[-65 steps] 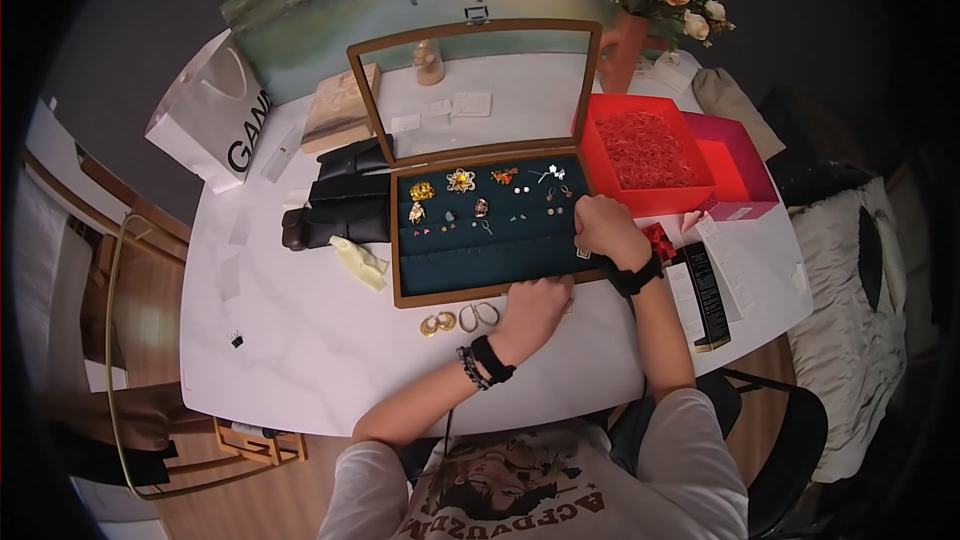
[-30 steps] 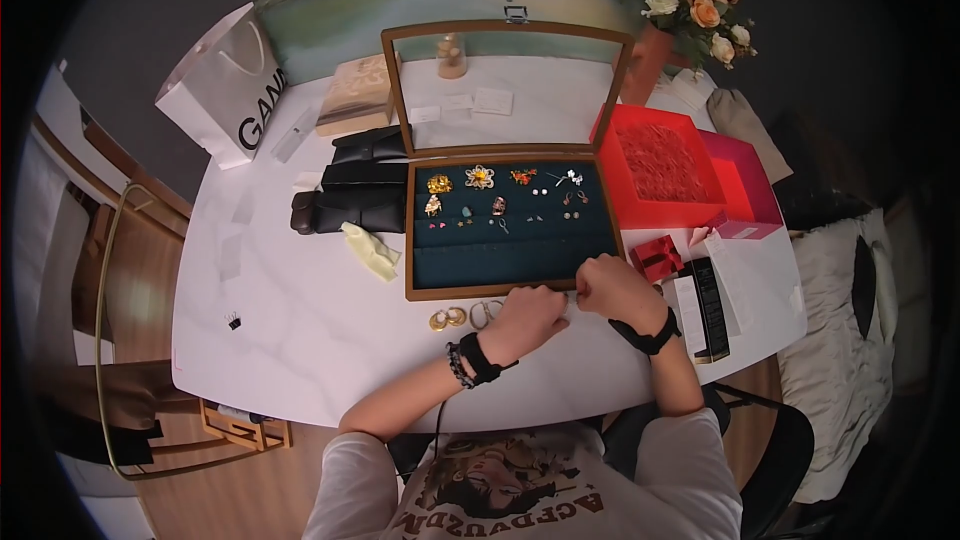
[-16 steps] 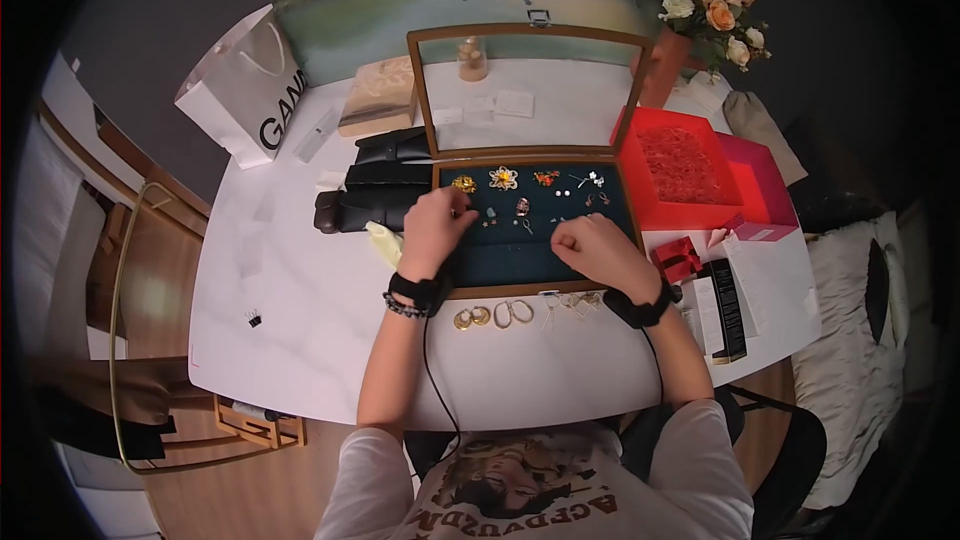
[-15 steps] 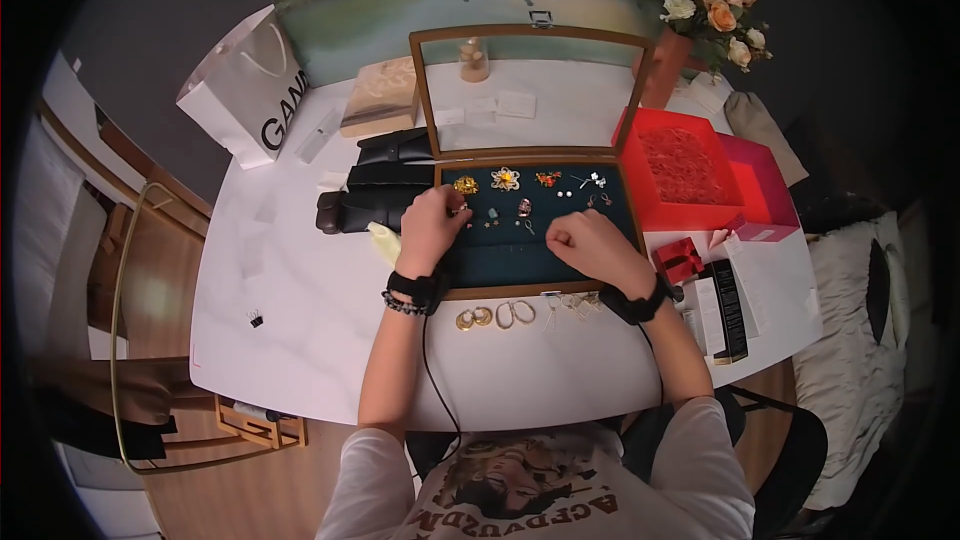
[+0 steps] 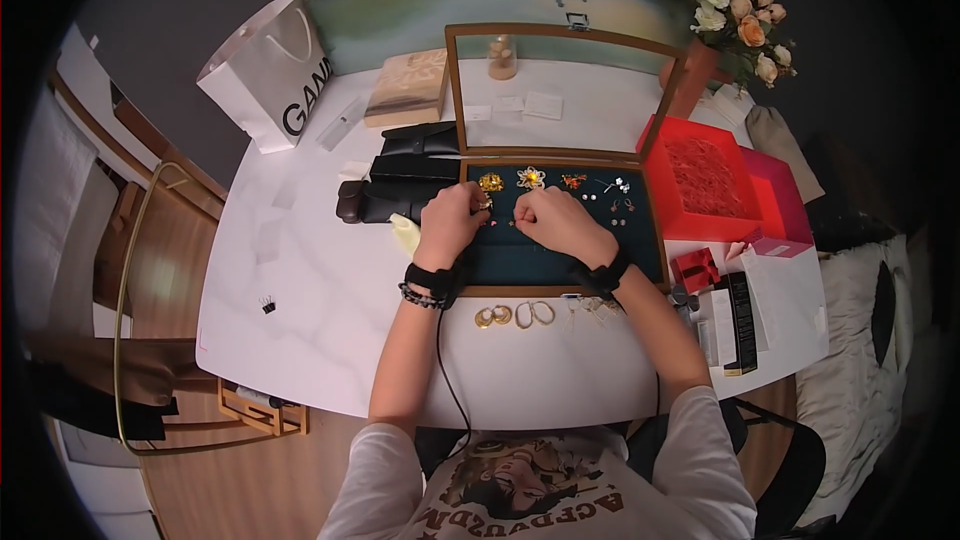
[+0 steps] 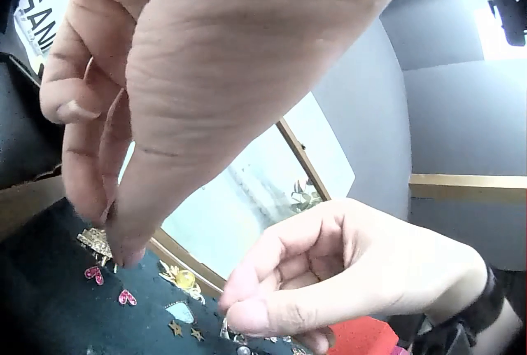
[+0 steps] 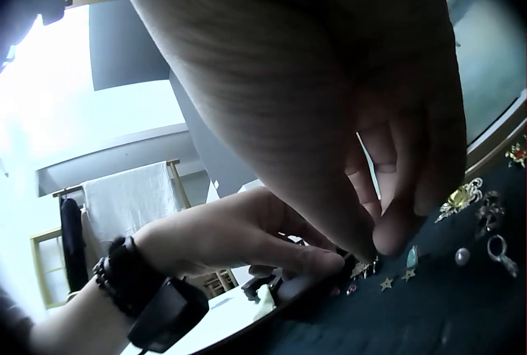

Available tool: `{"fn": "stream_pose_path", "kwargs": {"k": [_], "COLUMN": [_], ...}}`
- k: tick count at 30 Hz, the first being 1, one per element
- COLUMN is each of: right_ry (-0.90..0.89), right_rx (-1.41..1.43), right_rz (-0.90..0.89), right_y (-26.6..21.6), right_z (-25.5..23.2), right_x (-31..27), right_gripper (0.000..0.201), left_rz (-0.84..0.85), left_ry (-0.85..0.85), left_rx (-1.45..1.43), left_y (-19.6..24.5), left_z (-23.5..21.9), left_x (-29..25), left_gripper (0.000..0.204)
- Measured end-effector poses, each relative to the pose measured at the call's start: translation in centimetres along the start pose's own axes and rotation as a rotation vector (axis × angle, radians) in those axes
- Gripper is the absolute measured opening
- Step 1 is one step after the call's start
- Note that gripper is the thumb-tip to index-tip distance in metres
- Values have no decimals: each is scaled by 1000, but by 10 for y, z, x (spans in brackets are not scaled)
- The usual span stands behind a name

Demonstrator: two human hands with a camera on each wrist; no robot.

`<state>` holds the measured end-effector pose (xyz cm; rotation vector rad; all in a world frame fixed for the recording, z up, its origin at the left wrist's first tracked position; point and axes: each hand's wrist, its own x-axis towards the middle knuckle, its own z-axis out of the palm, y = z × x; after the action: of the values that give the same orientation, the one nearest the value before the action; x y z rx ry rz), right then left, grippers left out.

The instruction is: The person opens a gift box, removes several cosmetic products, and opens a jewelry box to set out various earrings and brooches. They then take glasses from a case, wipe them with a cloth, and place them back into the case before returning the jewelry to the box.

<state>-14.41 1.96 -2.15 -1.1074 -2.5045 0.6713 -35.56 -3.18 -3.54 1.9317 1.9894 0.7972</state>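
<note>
Gold brooch (image 6: 95, 244): on the dark cloth (image 5: 530, 265) at the left of the case (image 5: 560, 290), pink heart studs (image 6: 95, 275) just in front of it.
Left hand (image 5: 450, 225): over the brooch, thumb and finger together, seeming to pinch its edge.
Right hand (image 5: 570, 227): fingers curled, thumb against forefinger, nothing visible between them; it has just moved leftward to near the left hand, so the work now looks centred on this corner.
Glass lid (image 5: 565, 90): standing up at the back.
Table (image 5: 320, 340): white; gold hoops (image 5: 493, 317) before the case, a red box (image 5: 695, 226) at its right.
</note>
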Motion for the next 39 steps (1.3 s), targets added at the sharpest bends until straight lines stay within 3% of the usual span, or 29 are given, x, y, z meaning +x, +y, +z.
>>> {"fn": "stream_pose_path", "kwargs": {"k": [7, 11, 29, 34, 39], "right_ry": [7, 59, -74, -28, -49], "right_rx": [-55, -88, 37, 6, -15], "right_rz": [-101, -185, -56, -109, -121], "right_y": [-12, -11, -17, -8, -8], "right_z": [25, 37, 22, 33, 35], "right_x": [14, 24, 21, 28, 30], "right_gripper": [10, 9, 9, 8, 7], "left_rz": [64, 3, -59, 3, -18], "left_ry": [21, 8, 19, 68, -176], "left_rx": [35, 39, 7, -43, -352], "left_y": [-9, -8, -13, -12, 3], "left_z": [11, 10, 12, 6, -28], "left_x": [-2, -2, -5, -12, -28], "left_gripper": [19, 14, 17, 15, 7]}}
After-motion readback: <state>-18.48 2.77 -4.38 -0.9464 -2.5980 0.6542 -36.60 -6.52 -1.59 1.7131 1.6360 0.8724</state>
